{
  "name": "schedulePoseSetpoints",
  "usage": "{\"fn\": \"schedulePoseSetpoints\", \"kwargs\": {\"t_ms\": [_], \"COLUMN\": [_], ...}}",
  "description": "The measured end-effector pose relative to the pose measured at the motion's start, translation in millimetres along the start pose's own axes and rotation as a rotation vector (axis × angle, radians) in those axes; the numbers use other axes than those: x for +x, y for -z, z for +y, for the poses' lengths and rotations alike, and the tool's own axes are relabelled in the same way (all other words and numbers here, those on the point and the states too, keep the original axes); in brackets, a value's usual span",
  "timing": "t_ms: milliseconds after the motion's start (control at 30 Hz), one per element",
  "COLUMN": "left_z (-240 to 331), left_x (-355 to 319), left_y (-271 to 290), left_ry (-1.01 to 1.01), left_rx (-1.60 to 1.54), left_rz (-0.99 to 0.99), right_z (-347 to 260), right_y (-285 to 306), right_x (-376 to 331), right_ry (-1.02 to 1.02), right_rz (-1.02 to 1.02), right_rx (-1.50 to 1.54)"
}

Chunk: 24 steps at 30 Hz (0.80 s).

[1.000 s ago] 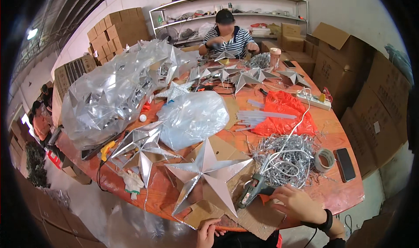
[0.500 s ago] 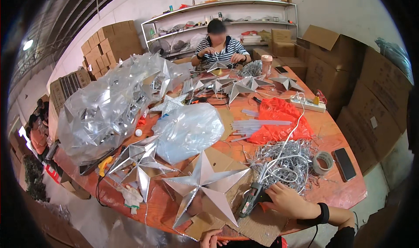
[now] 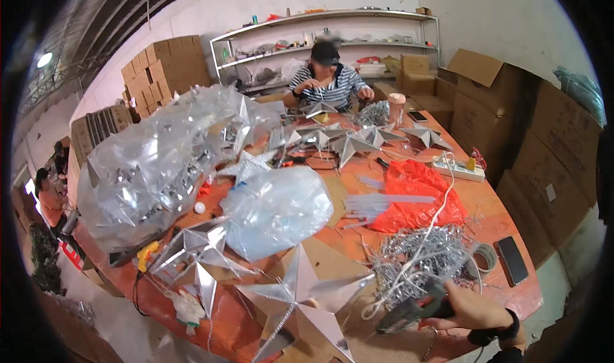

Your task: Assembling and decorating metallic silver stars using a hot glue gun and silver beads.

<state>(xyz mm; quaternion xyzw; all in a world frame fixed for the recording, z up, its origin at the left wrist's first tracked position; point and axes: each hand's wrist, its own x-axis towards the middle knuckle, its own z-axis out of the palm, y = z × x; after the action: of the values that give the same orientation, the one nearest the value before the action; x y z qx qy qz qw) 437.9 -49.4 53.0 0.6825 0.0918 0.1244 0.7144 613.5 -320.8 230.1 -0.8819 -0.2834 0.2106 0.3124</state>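
My right hand (image 3: pixel 472 307) is wrapped around a dark glue gun (image 3: pixel 409 312), a little blurred by motion. Its white cord (image 3: pixel 419 251) runs up across the table. Left of the gun, a large silver five-pointed star (image 3: pixel 312 299) lies on brown cardboard (image 3: pixel 409 342), with glittery trim (image 3: pixel 278 332) along one lower ridge. A second silver star (image 3: pixel 203 251) sits further left. My left hand does not show.
Silver tinsel (image 3: pixel 416 254), a tape roll (image 3: pixel 484 257) and a phone (image 3: pixel 512 261) lie at right. Behind are a red plastic bag (image 3: pixel 419 197) with clear glue sticks (image 3: pixel 368 204), and bagged stars (image 3: pixel 153 165). A co-worker (image 3: pixel 326 78) sits across the table.
My right hand has moved right and slightly down with the glue gun, whose tip now points further left. My left hand has dropped out of view. The whole view has shifted slightly.
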Motion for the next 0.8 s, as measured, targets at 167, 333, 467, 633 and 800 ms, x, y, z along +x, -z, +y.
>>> {"fn": "schedulePoseSetpoints", "kwargs": {"t_ms": [167,333,467,633,800], "left_z": [9.6,34.0,22.1,12.3,1.2], "left_x": [1.5,2.4,3.5,5.2,1.0], "left_y": [1.3,-2.1,0.3,2.3,10.6], "left_ry": [0.119,0.125,0.010,0.066,-0.056], "left_rx": [-0.057,0.103,0.175,0.111,0.254], "left_rz": [-0.030,0.046,0.038,0.009,0.022], "right_z": [-5.3,-35.8,-32.6,-31.8,-31.6], "right_y": [14.1,10.3,-4.5,-24.6,-38.9], "right_x": [-1.9,42.3,70.5,88.5,99.0], "right_ry": [0.122,0.171,0.356,0.450,0.356], "right_rz": [0.174,0.160,0.207,0.080,0.070], "right_rx": [0.259,0.533,0.412,0.420,0.513]}}
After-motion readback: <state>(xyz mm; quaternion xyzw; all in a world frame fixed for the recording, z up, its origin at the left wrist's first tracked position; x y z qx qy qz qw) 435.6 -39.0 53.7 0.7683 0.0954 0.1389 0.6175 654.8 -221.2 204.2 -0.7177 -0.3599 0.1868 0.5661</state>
